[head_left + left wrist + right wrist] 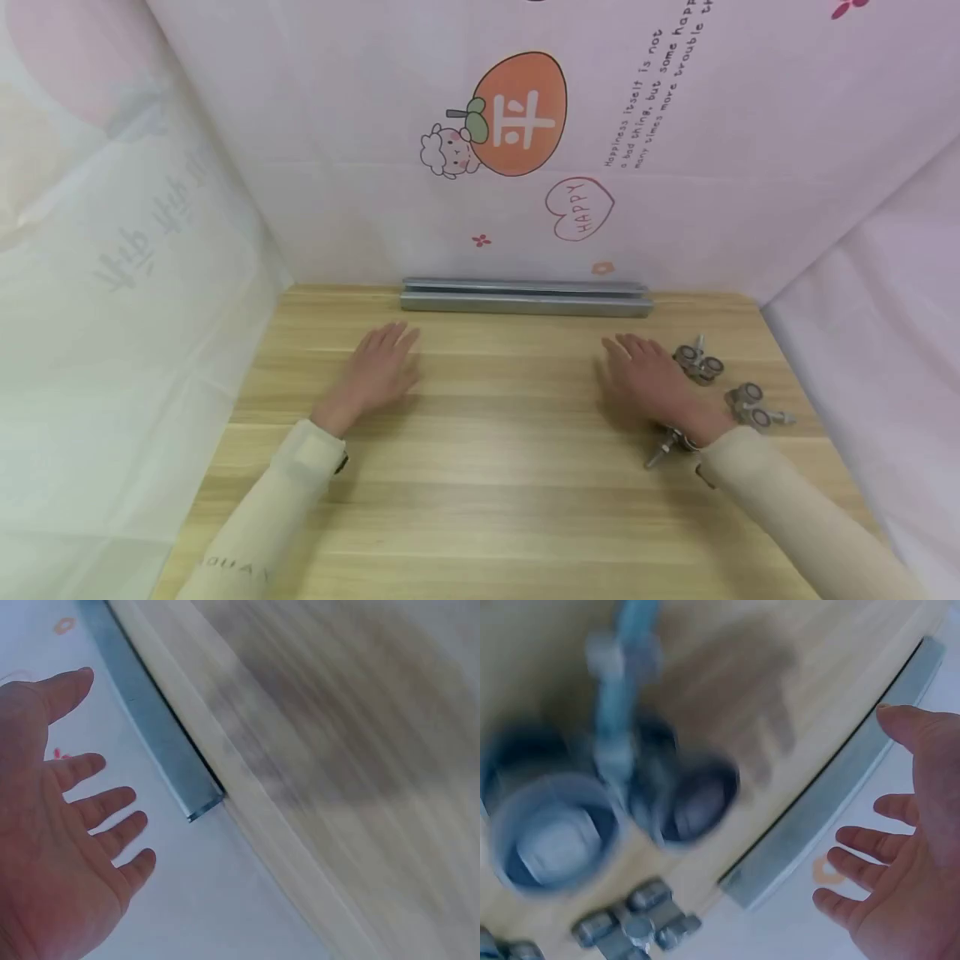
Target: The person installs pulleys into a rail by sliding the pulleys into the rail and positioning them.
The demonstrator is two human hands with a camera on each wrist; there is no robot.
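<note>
A grey metal channel rail (525, 305) lies along the back of the wooden table. Nearer the front and to its left, my left hand (378, 371) hovers with spread fingers, holding nothing. On the other side my right hand (651, 379) is likewise empty, its fingers extended toward the rail. Three roller trolleys with threaded bolts lie around the right hand: one trolley (699, 365) beyond the wrist, another trolley (752, 407) to its right, and a third trolley (663, 450) partly hidden under the wrist. In the right wrist view, the closest trolley (559, 840) is blurred.
The wooden table (465, 467) ends at a white printed sheet (360, 200) hanging behind the rail. More white sheeting (127, 358) closes off the left side, and a similar sheet (892, 333) stands on the right.
</note>
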